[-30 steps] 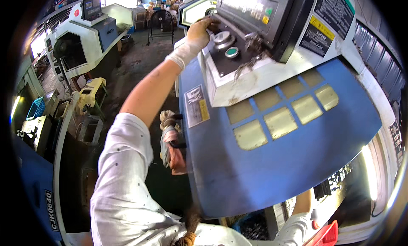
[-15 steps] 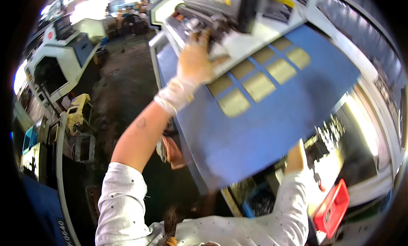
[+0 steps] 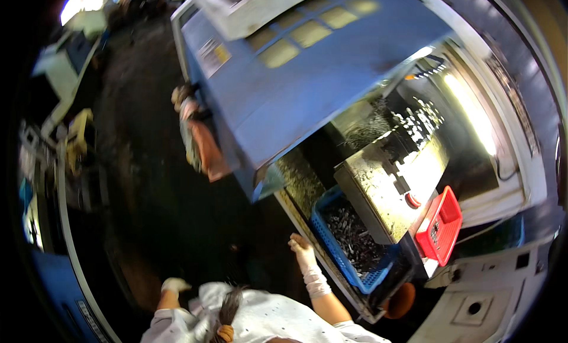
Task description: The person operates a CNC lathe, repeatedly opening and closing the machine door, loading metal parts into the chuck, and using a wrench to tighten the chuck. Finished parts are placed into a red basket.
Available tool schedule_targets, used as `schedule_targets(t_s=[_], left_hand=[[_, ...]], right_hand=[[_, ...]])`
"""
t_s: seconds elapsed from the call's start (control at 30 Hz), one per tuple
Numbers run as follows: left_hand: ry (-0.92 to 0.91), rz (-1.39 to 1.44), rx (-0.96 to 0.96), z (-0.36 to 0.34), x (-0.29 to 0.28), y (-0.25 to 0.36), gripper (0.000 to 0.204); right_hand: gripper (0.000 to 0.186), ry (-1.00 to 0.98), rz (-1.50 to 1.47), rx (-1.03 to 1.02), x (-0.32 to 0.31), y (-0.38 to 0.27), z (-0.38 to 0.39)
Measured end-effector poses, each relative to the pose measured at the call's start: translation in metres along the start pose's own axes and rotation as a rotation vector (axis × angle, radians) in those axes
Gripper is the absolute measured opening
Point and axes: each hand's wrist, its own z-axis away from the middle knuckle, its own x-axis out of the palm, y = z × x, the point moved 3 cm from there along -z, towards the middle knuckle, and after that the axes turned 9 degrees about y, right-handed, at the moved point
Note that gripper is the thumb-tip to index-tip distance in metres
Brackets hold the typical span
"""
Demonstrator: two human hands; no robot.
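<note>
My right hand (image 3: 302, 249), in a pale glove or wrap, is low in the middle, just left of the metal rail (image 3: 290, 216) beside a blue basket (image 3: 367, 281) of metal pieces; its fingers are curled, and whatever they may hold is too small to name. My left hand (image 3: 174, 285) is low at the left, blurred, away from the machine. Above the basket sit a metal block (image 3: 370, 198) with a red button (image 3: 412, 200) and a red tray (image 3: 451, 216) with small pieces. The blue machine cover (image 3: 260, 106) spans the top, beside a lit interior (image 3: 414, 118).
Rags (image 3: 207, 153) hang on the cover's left side. A dark floor (image 3: 142, 183) runs along the left, with a yellow stool (image 3: 80, 139) and other machines (image 3: 47, 284). A pale cabinet (image 3: 473, 301) stands at the lower right.
My left hand has come down from the control panel to the lower edge. My right hand has emerged from below the cover. The view has tilted, showing more of the interior and basket.
</note>
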Motion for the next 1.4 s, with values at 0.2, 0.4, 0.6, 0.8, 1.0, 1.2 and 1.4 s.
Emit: schedule_targets(t_s=[0.2, 0.4, 0.6, 0.8, 1.0, 1.2, 1.4], left_hand=[[0.279, 0.627, -0.416, 0.056, 0.012, -0.132, 0.038], [0.647, 1.078, -0.076, -0.041, -0.115, -0.169, 0.03], [0.989, 1.095, 0.48, -0.062, -0.303, -0.146, 0.023], [1.002, 0.931, 0.919, -0.083, -0.509, -0.131, 0.017], [1.089, 0.819, 0.76, -0.252, -0.644, -0.172, 0.023], [0.741, 0.937, 0.231, -0.308, -0.684, -0.24, 0.025], [0.647, 1.061, 0.041, -0.349, -0.736, -0.268, 0.027]], right_hand=[[0.045, -0.124, 0.308, 0.042, 0.073, 0.03, 0.01], [0.079, 0.064, 0.671, -0.389, 0.266, -0.034, -0.102], [0.069, 0.456, 0.404, -0.382, 0.38, -0.091, -0.142], [0.045, 0.781, 0.542, -0.059, 0.381, -0.069, -0.17], [0.039, 1.032, 0.482, -0.002, 0.408, -0.078, -0.175], [0.039, 0.995, 0.772, 0.47, 0.5, -0.062, -0.253], [0.038, 0.376, 0.919, 0.173, 0.74, -0.128, -0.437]])
